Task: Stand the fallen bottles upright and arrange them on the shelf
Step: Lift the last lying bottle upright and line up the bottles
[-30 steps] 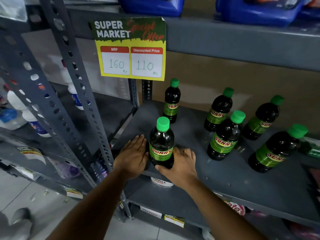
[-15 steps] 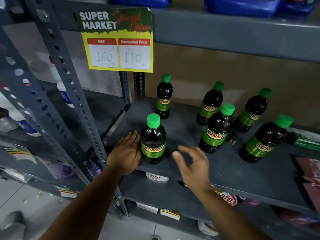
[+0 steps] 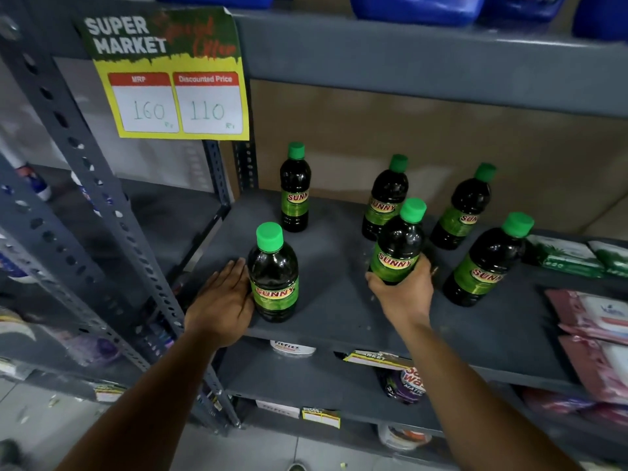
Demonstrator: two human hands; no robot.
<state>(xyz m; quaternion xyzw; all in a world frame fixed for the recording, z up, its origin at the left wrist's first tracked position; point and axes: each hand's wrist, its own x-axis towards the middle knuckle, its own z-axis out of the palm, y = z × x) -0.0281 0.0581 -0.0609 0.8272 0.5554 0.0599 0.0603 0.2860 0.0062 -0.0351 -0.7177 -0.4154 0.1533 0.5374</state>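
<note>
Several dark Sunny bottles with green caps stand upright on the grey shelf (image 3: pixel 339 311). The front-left bottle (image 3: pixel 274 277) stands near the shelf's front edge, and my left hand (image 3: pixel 222 300) lies flat on the shelf, fingers apart, touching its left side. My right hand (image 3: pixel 404 294) is wrapped around the base of the front-middle bottle (image 3: pixel 399 246). Another bottle (image 3: pixel 295 190) stands at the back left. Two stand at the back: one (image 3: pixel 385 198) behind the held bottle, one (image 3: pixel 465 209) further right. A last bottle (image 3: pixel 486 263) stands at the front right.
A yellow price sign (image 3: pixel 170 79) hangs from the upper shelf at left. Green packets (image 3: pixel 564 256) and pink packs (image 3: pixel 598 321) fill the shelf's right end. A perforated steel upright (image 3: pixel 112 212) runs down the left. Blue jugs (image 3: pixel 414 6) sit above; more goods lie on the lower shelves.
My right hand left the front-left bottle, moved right and closed on the front-middle bottle. My left hand stayed beside the front-left bottle.
</note>
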